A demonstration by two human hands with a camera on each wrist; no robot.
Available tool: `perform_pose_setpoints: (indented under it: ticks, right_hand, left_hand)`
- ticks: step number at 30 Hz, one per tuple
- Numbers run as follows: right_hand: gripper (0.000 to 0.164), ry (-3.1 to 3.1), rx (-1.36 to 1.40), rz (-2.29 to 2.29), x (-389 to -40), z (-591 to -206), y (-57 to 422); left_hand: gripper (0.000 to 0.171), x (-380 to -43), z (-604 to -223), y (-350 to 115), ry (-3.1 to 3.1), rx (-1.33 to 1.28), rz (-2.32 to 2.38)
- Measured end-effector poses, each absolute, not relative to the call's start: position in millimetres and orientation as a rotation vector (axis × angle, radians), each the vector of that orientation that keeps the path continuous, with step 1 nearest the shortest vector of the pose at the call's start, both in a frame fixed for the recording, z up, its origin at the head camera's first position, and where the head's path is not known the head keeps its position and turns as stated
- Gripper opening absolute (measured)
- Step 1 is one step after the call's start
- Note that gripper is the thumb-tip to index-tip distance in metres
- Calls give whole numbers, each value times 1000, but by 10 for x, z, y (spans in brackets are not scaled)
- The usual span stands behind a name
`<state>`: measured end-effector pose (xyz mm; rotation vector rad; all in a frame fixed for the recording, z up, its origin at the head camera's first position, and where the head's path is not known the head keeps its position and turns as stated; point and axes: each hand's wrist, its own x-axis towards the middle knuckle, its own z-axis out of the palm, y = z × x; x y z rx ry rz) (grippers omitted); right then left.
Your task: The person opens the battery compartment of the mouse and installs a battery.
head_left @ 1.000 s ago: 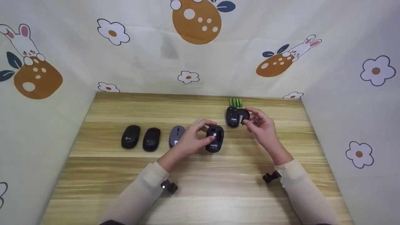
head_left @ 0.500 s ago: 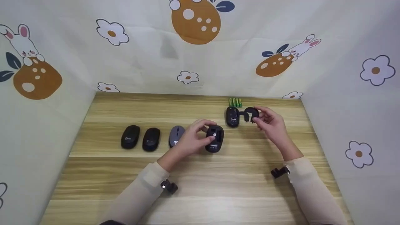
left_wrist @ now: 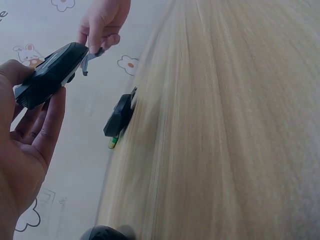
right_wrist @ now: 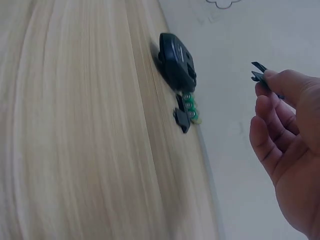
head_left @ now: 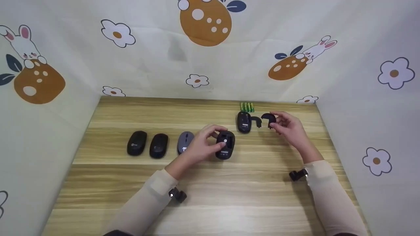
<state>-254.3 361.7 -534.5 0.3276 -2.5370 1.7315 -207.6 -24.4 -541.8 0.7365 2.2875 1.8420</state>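
Observation:
My left hand [head_left: 204, 143] grips a black computer mouse [head_left: 224, 153] above the table, thumb on its underside, which faces the head camera and shows an uncovered battery bay. Between thumb and fingertips, my right hand [head_left: 291, 129] pinches a curved black battery cover [head_left: 272, 118], held off the table in the right wrist view. Left of that hand, a second black mouse [head_left: 244, 123] lies underside up with its bay uncovered. Another curved cover [head_left: 258, 121] lies on the table beside it. Several green batteries [head_left: 247, 107] sit in a row just behind that mouse.
Two black mice [head_left: 136, 143] lie at the left of the wooden table [head_left: 210, 196]. A grey mouse [head_left: 185, 141] lies partly behind my left hand. Patterned cloth walls [head_left: 147, 65] stand at the back and both sides.
My right hand has moved right with the battery cover, away from the mouse lying on the table, uncovering the other cover there. The left hand and its mouse have stayed put.

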Motion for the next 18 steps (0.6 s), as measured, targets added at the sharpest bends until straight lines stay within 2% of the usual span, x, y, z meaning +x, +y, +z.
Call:
perform_pose_setpoints:
  ticks: [18]
  right_hand:
    - [43,-2814,290,1462,-2845,-5597,3898]
  left_hand:
    - [45,-2087,-5439,-268,2317,801,1842]
